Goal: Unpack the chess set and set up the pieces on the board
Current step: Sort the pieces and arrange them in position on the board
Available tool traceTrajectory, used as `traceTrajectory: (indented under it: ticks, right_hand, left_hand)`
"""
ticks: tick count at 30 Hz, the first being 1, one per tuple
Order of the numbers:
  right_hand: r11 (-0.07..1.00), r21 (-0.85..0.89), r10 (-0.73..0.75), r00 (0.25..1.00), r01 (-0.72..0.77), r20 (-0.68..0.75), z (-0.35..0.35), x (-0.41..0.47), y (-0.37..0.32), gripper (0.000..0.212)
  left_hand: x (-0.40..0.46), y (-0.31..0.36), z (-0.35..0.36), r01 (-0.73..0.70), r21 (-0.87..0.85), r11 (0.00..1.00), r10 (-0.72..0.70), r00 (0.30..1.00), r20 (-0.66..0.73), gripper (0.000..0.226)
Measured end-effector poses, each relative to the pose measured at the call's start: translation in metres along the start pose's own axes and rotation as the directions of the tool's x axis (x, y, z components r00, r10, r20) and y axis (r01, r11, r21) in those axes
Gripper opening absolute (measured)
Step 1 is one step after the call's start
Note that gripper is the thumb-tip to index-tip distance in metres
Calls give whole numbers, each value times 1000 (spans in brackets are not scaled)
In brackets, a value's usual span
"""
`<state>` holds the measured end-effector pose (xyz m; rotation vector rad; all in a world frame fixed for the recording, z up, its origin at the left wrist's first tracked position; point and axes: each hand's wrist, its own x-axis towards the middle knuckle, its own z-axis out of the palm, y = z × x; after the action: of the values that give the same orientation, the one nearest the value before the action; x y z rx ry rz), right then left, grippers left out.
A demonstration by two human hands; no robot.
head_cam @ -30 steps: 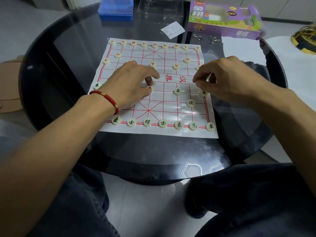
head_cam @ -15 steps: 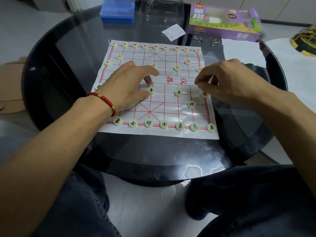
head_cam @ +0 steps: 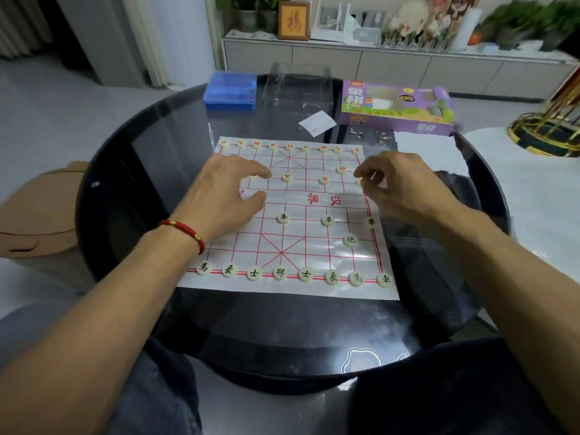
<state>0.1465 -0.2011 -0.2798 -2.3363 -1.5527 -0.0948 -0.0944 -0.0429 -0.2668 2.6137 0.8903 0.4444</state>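
A white paper chess board (head_cam: 314, 246) with red lines lies on the round black glass table (head_cam: 125, 146). Black-lettered round pieces (head_cam: 279, 273) fill the near row, with more further up, such as a soldier (head_cam: 283, 218). Red-lettered pieces (head_cam: 288, 148) line the far row. My left hand (head_cam: 226, 196) is spread with relaxed fingers over the board's left half and hides pieces beneath it. My right hand (head_cam: 405, 186) hovers at the right edge with fingers loosely curled, its index tip beside a red piece (head_cam: 359, 182). Neither hand visibly holds a piece.
Behind the board stand a blue box (head_cam: 230, 89), a clear plastic tray (head_cam: 298, 86) and the purple chess packaging (head_cam: 395, 108). A paper slip (head_cam: 317, 122), metal clips (head_cam: 356, 133) and white tissue (head_cam: 426, 149) lie near them. A cardboard box (head_cam: 37, 215) sits left, a white table (head_cam: 539, 199) right.
Both hands have moved away from me toward the board's far half. My left hand has come off the black soldier it touched. The view has tilted up.
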Motion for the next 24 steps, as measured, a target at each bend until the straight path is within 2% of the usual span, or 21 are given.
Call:
traceTrajectory:
  ticks: [6,11,14,18,21,24]
  right_hand:
    - [999,11,36,998,-35,-54,7,20,-12,31]
    - [989,104,113,992,-106,-62,11,34,-3,38]
    - [990,133,45,997,-36,-65,15,48,-2,43]
    - [979,194,-47,995,63,-89,19,66,5,43]
    - [985,153,-65,989,86,-136,22,68,12,44]
    - [989,122,-66,984,87,-166,20,66,11,43]
  left_hand:
    - [20,18,5,-23,-107,994,23,1000,-9,32]
    - [69,36,13,-15,-50,999,16,1000,22,32]
    - [107,36,21,39,-62,997,-38,999,4,31]
    - [164,14,28,178,-160,971,-197,974,-114,23]
    - [211,-15,33,267,-65,962,-273,953,-128,27]
    - [249,-48,39,316,271,909,-320,947,-29,55]
